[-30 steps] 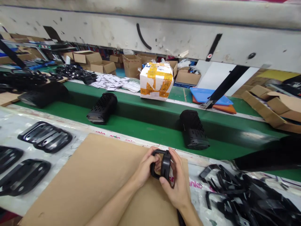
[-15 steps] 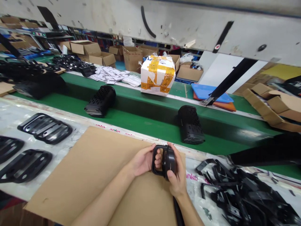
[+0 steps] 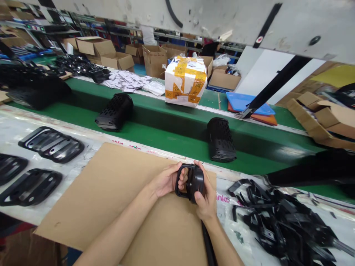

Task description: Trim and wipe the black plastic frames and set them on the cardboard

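1. The left hand (image 3: pixel 166 181) and right hand (image 3: pixel 206 203) are together, both clamped on a black plastic frame (image 3: pixel 191 183). The left fingers (image 3: pixel 181 181) pass through its opening, and the right thumb lies across its front. The frame is held over the far right part of a cardboard sheet (image 3: pixel 97 184).
2. Against the view a moment ago, the frame has rolled slightly between the hands, turning its thick, rounded side further toward the right hand.
3. The fingers cover much of the frame, so I cannot tell whether the rounded side is a separate piece.
4. A black rod (image 3: pixel 207 244) runs past the right wrist and is cut off by the picture's bottom edge.
5. On the plastic-covered tabletop (image 3: pixel 83 157), flat black parts (image 3: pixel 51 145) lie near the left edge, and a heap of black parts (image 3: pixel 277 221) lies near the right edge.
6. Beyond the far edge, two black perforated cylinders (image 3: pixel 114 112) sit on a green conveyor belt (image 3: pixel 166 140). A blurred dark shape (image 3: pixel 313 170) at the right is hard to make out.
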`<move>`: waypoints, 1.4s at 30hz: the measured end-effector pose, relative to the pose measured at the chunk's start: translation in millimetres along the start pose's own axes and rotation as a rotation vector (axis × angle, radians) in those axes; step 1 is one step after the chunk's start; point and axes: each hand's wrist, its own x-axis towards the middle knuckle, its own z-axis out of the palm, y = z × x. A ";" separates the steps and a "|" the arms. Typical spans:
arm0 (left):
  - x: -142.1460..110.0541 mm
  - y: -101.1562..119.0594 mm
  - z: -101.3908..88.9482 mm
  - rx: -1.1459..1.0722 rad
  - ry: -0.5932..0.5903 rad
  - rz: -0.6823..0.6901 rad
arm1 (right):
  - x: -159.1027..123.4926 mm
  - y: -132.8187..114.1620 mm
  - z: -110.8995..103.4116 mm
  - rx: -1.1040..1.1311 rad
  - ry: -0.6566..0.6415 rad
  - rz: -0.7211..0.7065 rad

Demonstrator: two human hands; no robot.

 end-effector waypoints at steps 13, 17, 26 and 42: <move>3.2 -17.9 2.9 0.661 0.043 0.173 | 5.4 6.0 1.2 0.012 0.428 -0.024; 7.4 -25.0 1.0 0.640 0.066 0.166 | 7.9 8.9 0.0 -0.027 0.430 -0.055; 11.5 -35.3 3.3 0.602 0.120 0.235 | 5.5 12.5 -1.8 -0.164 0.381 -0.074; 16.5 -42.4 6.5 0.598 0.182 0.263 | 7.2 17.8 -6.4 -0.248 0.388 -0.109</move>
